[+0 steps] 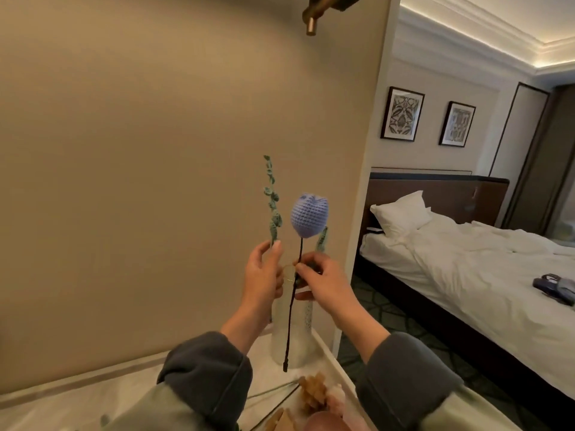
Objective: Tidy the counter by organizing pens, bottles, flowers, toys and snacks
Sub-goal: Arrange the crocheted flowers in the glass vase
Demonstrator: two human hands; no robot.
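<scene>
My right hand (323,283) pinches the dark stem of a blue crocheted tulip (309,214), held upright with its lower end hanging in front of a frosted white vase (295,334). My left hand (263,278) grips the neck of that vase, fingers up beside a green crocheted leaf sprig (273,206) standing in it. A second green leaf (322,239) pokes up behind the tulip. The vase stands at the right end of the marble counter (93,396), against the beige wall.
More crocheted flowers in beige and pink (320,396) lie on the counter near its right edge, with loose stems. A brass lamp fitting (314,17) hangs overhead. To the right, past the wall end, stands a bed (466,275) with white linen.
</scene>
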